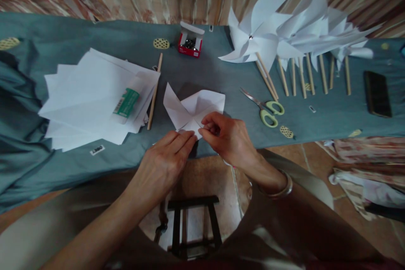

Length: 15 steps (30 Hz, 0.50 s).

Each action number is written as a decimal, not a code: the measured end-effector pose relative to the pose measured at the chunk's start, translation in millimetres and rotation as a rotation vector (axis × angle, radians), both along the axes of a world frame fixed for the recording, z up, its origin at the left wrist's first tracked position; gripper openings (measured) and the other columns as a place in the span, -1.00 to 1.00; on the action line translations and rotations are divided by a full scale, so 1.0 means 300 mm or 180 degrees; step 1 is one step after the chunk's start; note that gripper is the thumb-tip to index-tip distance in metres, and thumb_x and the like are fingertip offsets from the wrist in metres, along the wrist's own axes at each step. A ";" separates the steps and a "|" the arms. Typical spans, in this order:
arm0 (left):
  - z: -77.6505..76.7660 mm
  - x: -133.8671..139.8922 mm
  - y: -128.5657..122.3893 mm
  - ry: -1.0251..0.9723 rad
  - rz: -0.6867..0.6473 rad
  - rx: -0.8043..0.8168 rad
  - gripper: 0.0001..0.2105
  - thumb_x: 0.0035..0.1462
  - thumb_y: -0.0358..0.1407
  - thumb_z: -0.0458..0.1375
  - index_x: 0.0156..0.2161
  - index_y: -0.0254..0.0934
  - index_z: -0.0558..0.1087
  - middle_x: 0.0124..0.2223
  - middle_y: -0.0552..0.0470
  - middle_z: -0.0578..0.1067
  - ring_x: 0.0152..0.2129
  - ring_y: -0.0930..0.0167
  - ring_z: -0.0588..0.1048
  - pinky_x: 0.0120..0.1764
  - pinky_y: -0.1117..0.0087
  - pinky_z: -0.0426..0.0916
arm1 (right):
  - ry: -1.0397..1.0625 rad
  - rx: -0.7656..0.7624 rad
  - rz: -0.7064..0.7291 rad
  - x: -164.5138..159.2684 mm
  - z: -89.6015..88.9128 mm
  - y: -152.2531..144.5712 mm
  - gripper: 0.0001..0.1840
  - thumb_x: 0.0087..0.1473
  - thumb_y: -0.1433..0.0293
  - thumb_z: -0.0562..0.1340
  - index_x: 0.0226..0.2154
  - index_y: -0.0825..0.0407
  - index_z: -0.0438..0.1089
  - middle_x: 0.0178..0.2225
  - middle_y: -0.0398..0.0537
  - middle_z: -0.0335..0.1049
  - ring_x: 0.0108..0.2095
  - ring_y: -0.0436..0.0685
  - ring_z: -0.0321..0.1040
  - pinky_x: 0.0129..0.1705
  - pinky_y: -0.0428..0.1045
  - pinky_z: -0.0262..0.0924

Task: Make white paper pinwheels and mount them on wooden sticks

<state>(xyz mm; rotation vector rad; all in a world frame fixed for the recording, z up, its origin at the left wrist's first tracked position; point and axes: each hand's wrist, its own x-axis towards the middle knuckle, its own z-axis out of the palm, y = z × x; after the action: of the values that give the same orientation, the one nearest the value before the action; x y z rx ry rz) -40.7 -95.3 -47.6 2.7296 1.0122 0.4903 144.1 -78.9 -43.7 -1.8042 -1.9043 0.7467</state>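
A white paper pinwheel, cut and partly folded, lies near the table's front edge. One pointed flap stands up at its left side. My left hand is closed over the near edge of the paper, its fingers together and its thumb hidden underneath. My right hand pinches the paper just right of its middle, thumb and forefinger close to the left fingertips. A wooden stick lies to the left of the pinwheel. Scissors with green handles rest to its right.
On the left, a glue stick lies on a pile of white paper sheets. An open red box of small metal pins stands at the back. Several finished pinwheels on sticks lie back right, near a dark phone.
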 end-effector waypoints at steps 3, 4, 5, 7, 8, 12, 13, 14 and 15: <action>-0.001 0.001 0.000 0.0033 -0.0009 -0.0027 -0.72 0.23 -0.48 0.01 0.01 -0.54 0.41 -0.03 -0.23 0.50 -0.17 0.25 0.44 -0.10 0.23 0.46 | -0.0016 0.0010 -0.0004 0.000 -0.002 0.000 -0.93 0.01 0.46 0.26 -0.35 0.05 0.41 -0.46 -0.13 0.50 -0.44 0.03 0.43 -0.38 -0.09 0.17; 0.000 0.001 0.000 0.0043 -0.0012 -0.0037 -0.72 0.23 -0.48 0.01 0.01 -0.54 0.41 -0.02 -0.23 0.50 -0.16 0.25 0.44 -0.10 0.22 0.46 | -0.0020 0.0017 -0.0005 0.000 -0.003 0.000 -0.93 0.01 0.46 0.26 -0.35 0.06 0.41 -0.46 -0.13 0.50 -0.44 0.03 0.43 -0.38 -0.09 0.17; 0.000 0.002 0.000 0.0052 -0.0007 -0.0044 -0.72 0.23 -0.49 0.01 0.01 -0.54 0.41 -0.03 -0.23 0.50 -0.16 0.24 0.44 -0.11 0.22 0.47 | -0.0024 0.0023 -0.0002 0.000 -0.003 0.000 -0.93 0.01 0.46 0.26 -0.35 0.06 0.41 -0.45 -0.12 0.50 -0.44 0.04 0.43 -0.38 -0.09 0.17; 0.001 0.003 0.000 0.0061 0.0005 -0.0053 -0.72 0.23 -0.49 0.01 0.00 -0.54 0.41 -0.03 -0.23 0.51 -0.17 0.24 0.45 -0.12 0.22 0.47 | -0.0039 0.0030 0.0005 -0.001 -0.003 -0.001 -0.93 0.01 0.46 0.26 -0.35 0.06 0.42 -0.45 -0.11 0.50 -0.43 0.04 0.43 -0.37 -0.08 0.17; 0.001 0.003 0.001 0.0061 0.0010 -0.0056 -0.72 0.22 -0.49 0.01 0.00 -0.54 0.41 -0.03 -0.23 0.51 -0.18 0.24 0.45 -0.12 0.22 0.47 | -0.0048 0.0036 0.0008 -0.002 -0.003 -0.001 -0.93 0.01 0.45 0.26 -0.35 0.06 0.42 -0.45 -0.11 0.50 -0.43 0.04 0.43 -0.37 -0.08 0.17; 0.000 0.005 0.001 0.0045 0.0009 -0.0067 -0.73 0.23 -0.49 0.01 -0.01 -0.54 0.42 -0.04 -0.23 0.51 -0.18 0.24 0.45 -0.11 0.22 0.47 | -0.0124 0.0047 0.0024 -0.004 -0.001 -0.002 -0.93 0.02 0.46 0.25 -0.35 0.06 0.42 -0.46 -0.12 0.49 -0.44 0.03 0.41 -0.37 -0.08 0.16; 0.000 0.004 0.001 0.0045 0.0013 -0.0062 -0.73 0.23 -0.49 0.01 0.00 -0.54 0.42 -0.04 -0.22 0.51 -0.18 0.24 0.46 -0.11 0.22 0.47 | -0.0141 0.0052 0.0027 -0.004 -0.001 -0.002 -0.93 0.01 0.46 0.25 -0.35 0.06 0.42 -0.46 -0.12 0.49 -0.44 0.03 0.41 -0.38 -0.08 0.15; -0.001 0.004 0.000 0.0047 0.0019 -0.0059 -0.73 0.23 -0.48 0.01 0.00 -0.53 0.41 -0.04 -0.22 0.51 -0.17 0.25 0.45 -0.11 0.22 0.47 | -0.0154 0.0054 0.0027 -0.005 -0.001 -0.002 -0.93 0.01 0.46 0.25 -0.35 0.06 0.42 -0.47 -0.12 0.48 -0.44 0.03 0.41 -0.38 -0.09 0.15; -0.002 0.003 -0.001 0.0050 0.0023 -0.0058 -0.73 0.24 -0.47 0.01 0.00 -0.52 0.41 -0.04 -0.22 0.51 -0.17 0.25 0.45 -0.11 0.23 0.47 | -0.0161 0.0051 0.0029 -0.005 -0.001 -0.002 -0.93 0.02 0.45 0.25 -0.35 0.06 0.42 -0.47 -0.12 0.48 -0.44 0.03 0.40 -0.38 -0.09 0.15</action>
<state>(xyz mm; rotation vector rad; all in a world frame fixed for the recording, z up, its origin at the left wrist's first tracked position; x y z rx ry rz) -39.7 -95.5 -48.1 2.7190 1.0256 0.4592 142.8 -79.4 -44.1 -1.8224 -1.9460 0.6933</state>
